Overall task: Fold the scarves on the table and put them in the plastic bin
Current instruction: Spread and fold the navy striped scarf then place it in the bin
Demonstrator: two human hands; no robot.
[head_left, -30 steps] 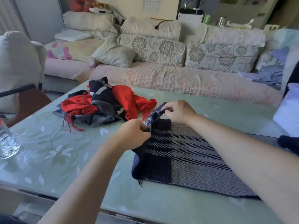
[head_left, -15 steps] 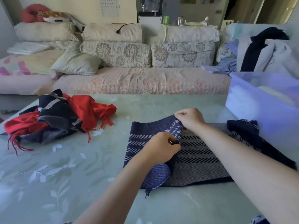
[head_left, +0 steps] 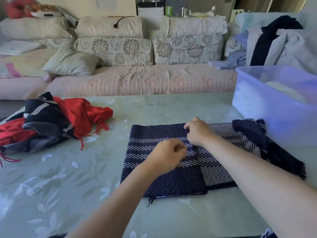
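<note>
A navy herringbone scarf (head_left: 154, 140) lies in the middle of the table. Its navy end is folded flat over its grey-and-white striped part, and its other end is bunched at the right near the bin. My left hand (head_left: 169, 156) pinches the near edge of the folded flap with curled fingers. My right hand (head_left: 199, 133) pinches the flap's far edge. A heap of red and dark scarves (head_left: 51, 121) sits at the table's left. The translucent plastic bin (head_left: 253, 103) stands at the right with pale cloth inside.
The glass-topped table (head_left: 68, 186) has a leaf pattern. A sofa (head_left: 137, 79) with cushions runs along its far side. Clothes (head_left: 274, 42) are piled on the sofa's right end, behind the bin.
Both hands carried the scarf's navy end over to the right and laid it flat on the striped part. The view swung right, bringing the bin into sight.
</note>
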